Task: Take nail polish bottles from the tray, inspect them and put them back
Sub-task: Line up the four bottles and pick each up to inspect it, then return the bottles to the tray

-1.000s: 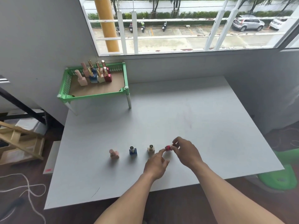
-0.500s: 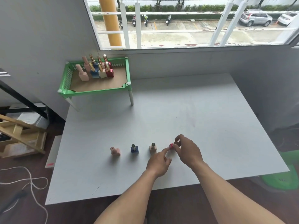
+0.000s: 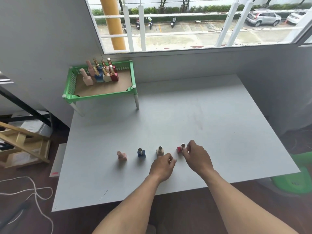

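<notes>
**A:** Nail polish bottles (image 3: 101,73), where are they?

**B:** Most stand upright in a cluster at the far left end of a green slotted plastic tray (image 3: 101,97) on white legs, upper left of the frame. A brown cardboard sheet (image 3: 104,89) lines it. The bodies are square, in pink, blue, cream and red, with tall slim caps, mostly gold.

**A:** And the others?

**B:** Four stand in a row on the matte pale grey table (image 3: 194,115), low in the centre. From left to right they are a pink bottle (image 3: 121,155), a blue bottle (image 3: 141,152), a cream bottle (image 3: 160,150) and a small square red bottle (image 3: 180,148). Three of them show round metallic cap tops.

**A:** The hands?

**B:** The right hand (image 3: 197,156) pinches the red bottle at its cap with curled fingertips. The left hand (image 3: 163,166) lies just below the cream bottle, apart from the red one. Its fingers are curled in, thumb against forefinger, and I cannot tell whether anything sits between them.

**A:** Around it all?

**B:** A wide window (image 3: 185,31) runs across the top, with a yellow column (image 3: 114,22), parked cars and motorbikes outside. At the left edge is a wooden frame (image 3: 22,142), with a white cord (image 3: 33,191) on the dark floor. A green plastic object (image 3: 295,181) sits lower right. Any print on the bottles is too small to read.
</notes>
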A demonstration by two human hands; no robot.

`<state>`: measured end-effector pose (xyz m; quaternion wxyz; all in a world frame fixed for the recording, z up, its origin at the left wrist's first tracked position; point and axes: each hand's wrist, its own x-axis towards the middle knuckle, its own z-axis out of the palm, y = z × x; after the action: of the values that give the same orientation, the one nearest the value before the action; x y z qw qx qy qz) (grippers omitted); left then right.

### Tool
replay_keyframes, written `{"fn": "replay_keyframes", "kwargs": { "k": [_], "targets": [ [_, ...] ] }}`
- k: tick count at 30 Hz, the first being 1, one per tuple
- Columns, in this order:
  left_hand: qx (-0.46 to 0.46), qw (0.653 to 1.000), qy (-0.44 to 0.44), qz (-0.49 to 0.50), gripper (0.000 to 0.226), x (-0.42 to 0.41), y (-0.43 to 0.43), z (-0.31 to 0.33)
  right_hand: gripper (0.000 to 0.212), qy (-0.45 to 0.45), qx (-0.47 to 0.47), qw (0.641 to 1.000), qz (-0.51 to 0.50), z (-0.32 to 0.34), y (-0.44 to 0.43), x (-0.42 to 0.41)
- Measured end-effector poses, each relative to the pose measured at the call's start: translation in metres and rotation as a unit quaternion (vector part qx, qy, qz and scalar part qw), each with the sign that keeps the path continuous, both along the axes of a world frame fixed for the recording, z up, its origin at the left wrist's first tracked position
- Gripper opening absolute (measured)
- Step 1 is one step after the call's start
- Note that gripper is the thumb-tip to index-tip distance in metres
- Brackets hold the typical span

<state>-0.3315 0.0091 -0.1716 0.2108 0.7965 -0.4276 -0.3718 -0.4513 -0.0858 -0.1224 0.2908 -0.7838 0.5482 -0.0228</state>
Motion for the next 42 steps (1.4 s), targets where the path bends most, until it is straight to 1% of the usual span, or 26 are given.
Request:
{"fn": "replay_keyframes", "kwargs": {
  "k": [4,7,9,12,15,19,22,25,27,28,31,34,38,42],
  "targets": [
    [-0.016,0.999,-0.032,0.013,0.027,0.008,0.01,0.006,0.021,-0.047,0.022,0.999,-0.009,0.0,0.022,0.007],
    [-0.018,0.999,-0.04,0.027,0.024,0.016,0.02,0.009,0.014,-0.03,0.026,0.999,0.017,0.0,0.039,0.016],
    [-0.018,0.998,-0.033,0.042,0.022,0.022,0.028,0.01,0.018,-0.026,0.03,0.999,0.034,0.001,0.051,0.024],
    [-0.008,0.997,-0.029,0.076,0.029,0.031,0.045,0.011,0.024,-0.031,0.034,0.997,0.06,0.001,0.068,0.037],
    [-0.005,0.993,-0.04,0.108,0.032,0.044,0.066,0.009,0.012,-0.024,0.04,0.994,0.097,-0.001,0.081,0.05],
    [0.003,0.986,-0.077,0.151,0.033,0.066,0.096,0.003,0.022,-0.017,0.049,0.992,0.114,-0.007,0.097,0.067],
    [0.005,0.974,-0.122,0.19,0.022,0.082,0.115,-0.003,0.021,-0.012,0.08,0.99,0.116,-0.011,0.104,0.079],
    [0.02,0.958,-0.144,0.249,0.015,0.098,0.127,-0.007,0.032,-0.006,0.116,0.987,0.11,-0.014,0.105,0.091],
    [0.022,0.952,-0.131,0.276,0.02,0.106,0.133,-0.01,0.036,-0.002,0.118,0.986,0.115,-0.016,0.105,0.098],
    [0.02,0.952,-0.119,0.281,0.027,0.111,0.134,-0.012,0.039,-0.002,0.116,0.986,0.118,-0.017,0.105,0.101],
    [0.006,0.963,-0.089,0.254,0.047,0.122,0.134,-0.015,0.05,-0.008,0.121,0.986,0.113,-0.021,0.101,0.11],
    [-0.002,0.97,-0.06,0.236,0.054,0.137,0.129,-0.017,0.053,-0.008,0.123,0.986,0.115,-0.024,0.094,0.118],
    [-0.016,0.974,-0.039,0.223,0.054,0.149,0.123,-0.019,0.048,-0.005,0.117,0.985,0.126,-0.03,0.089,0.125],
    [-0.041,0.974,-0.032,0.22,0.04,0.153,0.115,-0.024,0.037,-0.011,0.12,0.985,0.126,-0.039,0.088,0.13]
  ]
}}
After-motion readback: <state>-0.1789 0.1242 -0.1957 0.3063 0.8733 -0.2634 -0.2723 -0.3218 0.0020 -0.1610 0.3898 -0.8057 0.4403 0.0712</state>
